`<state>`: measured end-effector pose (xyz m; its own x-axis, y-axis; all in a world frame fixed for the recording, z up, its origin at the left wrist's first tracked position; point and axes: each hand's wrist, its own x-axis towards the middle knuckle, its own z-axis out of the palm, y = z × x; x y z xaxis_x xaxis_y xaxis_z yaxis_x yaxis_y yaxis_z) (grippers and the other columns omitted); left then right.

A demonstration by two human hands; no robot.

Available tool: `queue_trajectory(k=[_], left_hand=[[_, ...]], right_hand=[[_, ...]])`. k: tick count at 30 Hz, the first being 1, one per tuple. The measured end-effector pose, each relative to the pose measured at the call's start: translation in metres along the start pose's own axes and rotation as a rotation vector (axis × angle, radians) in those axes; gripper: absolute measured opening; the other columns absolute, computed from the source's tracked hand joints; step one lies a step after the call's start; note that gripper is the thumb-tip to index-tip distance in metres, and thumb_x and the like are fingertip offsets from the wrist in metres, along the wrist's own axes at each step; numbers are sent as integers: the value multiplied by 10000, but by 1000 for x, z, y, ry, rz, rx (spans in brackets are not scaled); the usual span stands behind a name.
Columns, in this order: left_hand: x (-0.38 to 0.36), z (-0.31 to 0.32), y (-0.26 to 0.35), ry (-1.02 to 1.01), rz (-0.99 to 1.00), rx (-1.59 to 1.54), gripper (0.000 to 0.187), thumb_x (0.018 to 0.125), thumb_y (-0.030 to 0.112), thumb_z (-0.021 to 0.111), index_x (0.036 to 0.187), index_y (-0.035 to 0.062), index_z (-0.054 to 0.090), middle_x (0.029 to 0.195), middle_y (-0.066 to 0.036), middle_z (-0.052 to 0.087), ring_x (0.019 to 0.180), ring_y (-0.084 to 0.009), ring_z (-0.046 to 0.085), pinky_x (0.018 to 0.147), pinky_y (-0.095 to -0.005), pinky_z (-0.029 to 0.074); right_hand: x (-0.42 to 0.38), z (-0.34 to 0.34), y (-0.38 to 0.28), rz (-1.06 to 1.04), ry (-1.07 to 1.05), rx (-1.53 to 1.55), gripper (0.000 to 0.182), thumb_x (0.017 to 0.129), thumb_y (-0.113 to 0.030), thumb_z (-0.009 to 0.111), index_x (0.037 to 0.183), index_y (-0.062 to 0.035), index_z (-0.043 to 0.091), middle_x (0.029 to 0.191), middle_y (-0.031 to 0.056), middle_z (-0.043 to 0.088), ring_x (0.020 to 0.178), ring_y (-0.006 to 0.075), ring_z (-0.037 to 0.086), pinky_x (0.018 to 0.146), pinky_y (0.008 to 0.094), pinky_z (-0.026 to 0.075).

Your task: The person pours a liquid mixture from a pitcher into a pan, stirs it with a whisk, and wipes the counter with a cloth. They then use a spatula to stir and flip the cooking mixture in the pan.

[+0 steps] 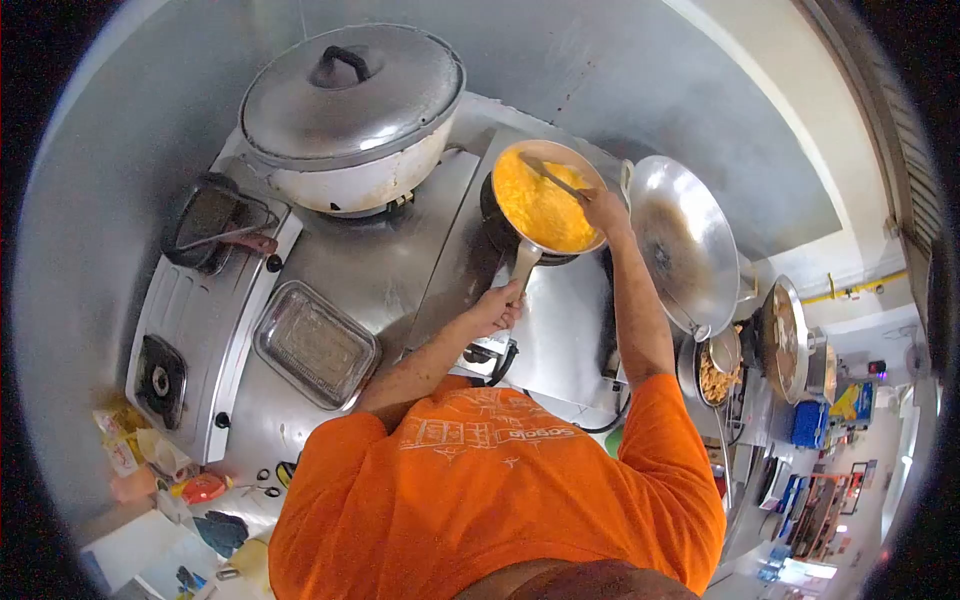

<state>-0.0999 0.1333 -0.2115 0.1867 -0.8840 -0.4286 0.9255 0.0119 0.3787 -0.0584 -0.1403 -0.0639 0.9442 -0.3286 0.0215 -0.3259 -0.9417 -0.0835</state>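
Observation:
A pan (512,240) full of yellow scrambled egg (545,208) sits on a burner at the middle of the steel stove. My left hand (500,305) grips the pan's metal handle (524,264) at its near end. My right hand (603,210) is at the pan's right rim, holding a spatula (548,175) whose blade lies across the egg. My orange shirt fills the lower part of the view.
A big lidded pot (350,115) stands on the left burner. A steel tray (315,343) lies on the counter by a dark griddle (205,220). A large wok (685,240), a bowl of fried food (716,378) and more pans are at right.

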Motion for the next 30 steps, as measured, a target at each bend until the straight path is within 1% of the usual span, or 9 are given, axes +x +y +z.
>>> queue_trajectory(k=[8,10,11,12,13,15,20,21,30], left_hand=[[-14,14,6,104,14,114,315,902,403,508,925,89,509,685,42,408,518,-35,354,377,-173,240],[4,-12,-1,-161,20,43,261,907,377,513,844,124,499,626,25,397,497,-67,385,393,-196,299],[-5,11,0,163,50,83,232,921,347,491,818,139,487,617,30,400,504,-68,394,401,-207,304],[-7,17,4,172,10,62,218,931,336,478,864,128,490,638,35,391,503,-69,373,407,-208,293],[-10,10,6,100,28,102,224,930,338,481,914,114,482,643,39,361,505,-69,349,397,-204,270],[-10,15,9,92,-12,83,250,933,354,478,950,105,465,654,45,337,501,-62,310,389,-183,241],[-16,21,12,80,-15,100,253,933,380,474,962,129,461,678,45,344,515,-47,297,400,-169,233],[-16,23,11,92,-14,105,250,934,381,470,963,133,462,679,45,345,520,-45,300,405,-168,236],[-25,35,11,128,-16,127,256,938,375,462,988,124,464,680,41,341,533,-45,306,431,-174,251]], right_hand=[[-30,-13,-43,-122,-255,-313,260,867,-224,471,1042,-170,655,942,142,658,890,316,633,762,433,512],[-18,48,-3,-213,-70,-270,255,871,-189,470,1037,-187,664,864,149,652,764,315,639,666,431,510],[-39,25,-16,-148,-66,-140,238,877,-209,477,1010,-169,670,884,144,653,787,315,641,683,420,515],[-44,24,-16,-348,36,-185,227,860,-261,521,981,-142,672,923,126,659,834,301,644,702,431,513],[-64,-18,-45,56,-173,-92,243,821,-285,581,975,-121,671,978,98,663,895,278,643,726,438,516],[-93,-73,-69,90,-243,-181,274,766,-260,639,991,-107,670,1010,70,662,939,268,636,726,433,520],[-125,-134,-50,33,-278,-175,281,755,-220,625,998,-85,666,1001,94,661,925,261,639,714,399,524],[-130,-142,-50,121,-279,-149,273,759,-215,619,988,-76,668,994,102,662,918,264,641,706,397,524],[-120,-95,-58,177,-268,-172,260,753,-221,638,971,-85,674,982,89,667,895,252,653,677,391,527]])
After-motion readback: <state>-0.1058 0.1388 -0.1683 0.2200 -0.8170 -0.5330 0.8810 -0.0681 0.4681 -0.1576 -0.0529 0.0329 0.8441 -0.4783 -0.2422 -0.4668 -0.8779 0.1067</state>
